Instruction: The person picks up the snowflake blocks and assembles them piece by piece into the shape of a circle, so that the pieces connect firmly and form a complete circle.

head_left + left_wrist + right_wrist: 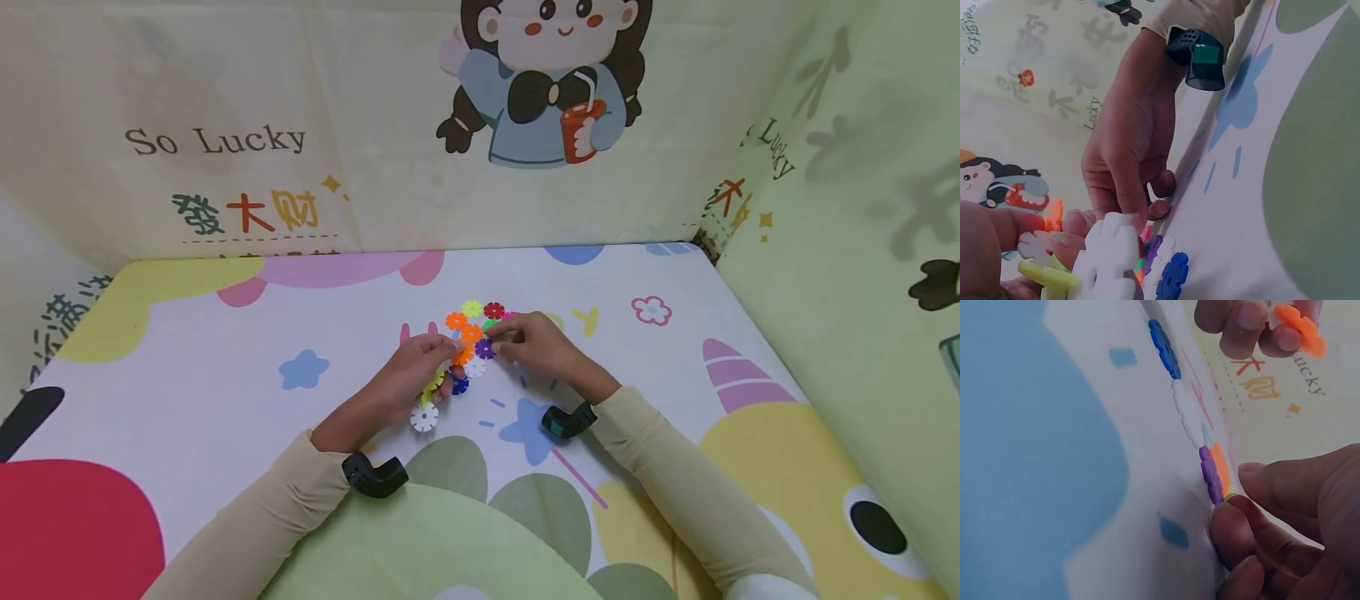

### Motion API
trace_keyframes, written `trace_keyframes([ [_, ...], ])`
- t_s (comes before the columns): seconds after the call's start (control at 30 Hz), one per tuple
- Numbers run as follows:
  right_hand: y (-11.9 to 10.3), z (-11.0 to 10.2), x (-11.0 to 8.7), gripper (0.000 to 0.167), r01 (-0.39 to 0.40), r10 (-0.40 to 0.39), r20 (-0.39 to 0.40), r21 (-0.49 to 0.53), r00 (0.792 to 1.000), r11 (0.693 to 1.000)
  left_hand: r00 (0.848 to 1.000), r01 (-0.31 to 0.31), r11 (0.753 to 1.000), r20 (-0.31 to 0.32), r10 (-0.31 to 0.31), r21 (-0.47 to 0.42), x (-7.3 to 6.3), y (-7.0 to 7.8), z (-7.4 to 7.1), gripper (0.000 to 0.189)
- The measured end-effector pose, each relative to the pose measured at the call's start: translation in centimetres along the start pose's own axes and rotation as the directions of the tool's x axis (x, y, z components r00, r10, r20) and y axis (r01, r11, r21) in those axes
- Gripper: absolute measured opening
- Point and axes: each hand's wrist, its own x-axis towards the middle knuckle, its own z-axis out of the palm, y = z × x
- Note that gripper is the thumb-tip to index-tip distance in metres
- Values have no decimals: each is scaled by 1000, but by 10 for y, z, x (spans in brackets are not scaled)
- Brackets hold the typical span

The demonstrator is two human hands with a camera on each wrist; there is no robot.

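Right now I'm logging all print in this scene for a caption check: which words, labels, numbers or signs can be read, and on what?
"So Lucky": back wall.
"發大财": back wall, beneath those words.
"Lucky": right wall; the characters beneath it are too skewed to read fully.
Back wall, lowest line: cut off, unreadable.
Left wall: characters partly cut off, not surely readable.
Flower discs: no readable text.

Left hand [405,379] near right hand [542,346]
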Motion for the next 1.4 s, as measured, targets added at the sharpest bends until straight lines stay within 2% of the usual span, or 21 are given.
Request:
trace_keyframes([
  [0.2,0,2,6,24,31,-31,4,-76,1000,997,1000,4,1000,-10,-4,-11,0,1,-1,31],
  [0.37,-1,6,6,24,25,-24,13,-133,1000,991,1000,-8,1000,-19,9,28,1,-1,-3,33],
  [0.57,-3,9,4,20,10,-9,3,-141,1000,990,999,-1,1000,-33,1,10,1,0,-3,29],
  [0.87,-4,11,4,26,-25,25,-2,-175,1000,984,999,1,1000,-34,-1,-9,-2,2,-2,27],
  [1.0,-5,11,4,25,-24,24,3,-161,1000,987,999,-1,1000,-32,1,-3,-2,1,-3,26],
  [1.2,-7,10,3,24,-60,60,5,-75,998,995,1000,-1,1000,-31,1,-12,-2,1,-3,26],
  [1.4,-5,8,2,20,-38,39,4,-44,999,998,1000,4,998,2,-4,-58,-1,0,-5,28],
])
